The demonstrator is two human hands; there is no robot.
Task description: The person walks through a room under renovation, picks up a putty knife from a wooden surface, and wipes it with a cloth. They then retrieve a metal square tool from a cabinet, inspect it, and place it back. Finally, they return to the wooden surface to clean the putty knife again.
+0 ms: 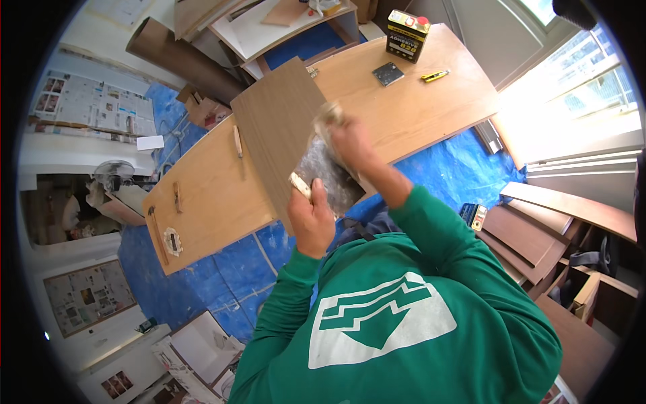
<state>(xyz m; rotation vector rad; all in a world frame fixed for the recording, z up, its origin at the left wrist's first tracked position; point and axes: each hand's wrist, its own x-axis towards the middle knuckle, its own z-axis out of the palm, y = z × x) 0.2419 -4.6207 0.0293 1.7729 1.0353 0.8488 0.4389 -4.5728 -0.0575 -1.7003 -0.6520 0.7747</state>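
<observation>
Close in front of my body, my left hand (311,219) grips the near left side of a grey, glossy container-like object (328,169), thumb up. A cream, crusted lump (301,185) pokes out by that thumb. My right hand (356,144) is closed on a pale, crusted piece (330,115) at the object's far end; motion blurs it, so I cannot tell whether it is part of the grey object. Both hands are over a brown wood-grain sheet (275,108), which lies across a long, light wooden panel (414,111).
An adhesive can (408,38), a dark square block (388,74) and a yellow utility knife (435,76) are on the panel's right part. Leftward lie a wooden-handled tool (237,141), another tool (177,197) and a hammer (158,232). Blue sheeting (212,283) covers the floor; boards (530,237) stack at right.
</observation>
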